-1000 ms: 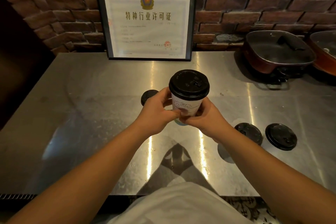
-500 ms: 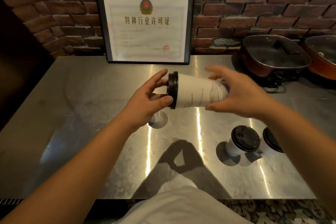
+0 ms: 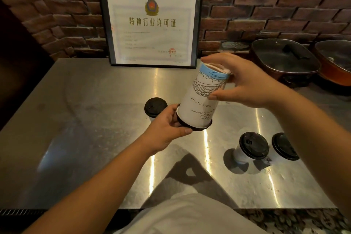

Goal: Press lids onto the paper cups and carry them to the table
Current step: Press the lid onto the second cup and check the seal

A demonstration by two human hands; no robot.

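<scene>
Two hands hold one paper cup (image 3: 203,97) upside down above the steel counter (image 3: 85,119), near the middle of the head view. The left hand (image 3: 169,129) is closed around the cup's black lid (image 3: 193,127) at the low end; the right hand (image 3: 245,83) pinches the upturned base with fingers curled over it. At nine o'clock from the held cup a lidded cup (image 3: 155,108) stands on the counter. Toward four o'clock stand two more lidded cups (image 3: 252,147), side by side. At twelve o'clock a framed certificate (image 3: 152,28) leans on the brick wall (image 3: 266,5).
</scene>
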